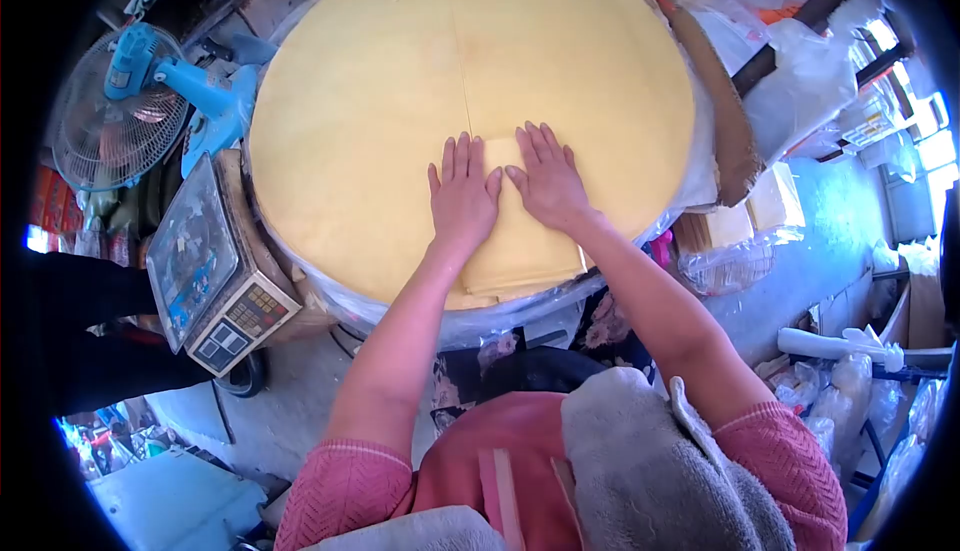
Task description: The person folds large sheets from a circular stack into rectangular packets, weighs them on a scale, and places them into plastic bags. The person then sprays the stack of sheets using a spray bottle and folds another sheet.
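A very large round, pale yellow sheet [370, 111], which looks like a thin pancake, covers the round table in front of me. A thin straight line runs down its middle from the far side. Near the front edge lies a folded yellow sheet [525, 251], rectangular, of the same colour. My left hand [465, 191] rests palm down at the folded sheet's left far corner, fingers stretched out. My right hand [548, 179] lies flat at its right far side, fingers pointing away. Both hands press on the surface and grip nothing.
Clear plastic [435, 326] hangs around the table's rim. To the left are a weighing scale [205, 261] and a blue fan [135, 101]. A cardboard strip [725, 121] edges the right side, near bagged stacks [745, 216]. A person in dark trousers [110, 331] stands left.
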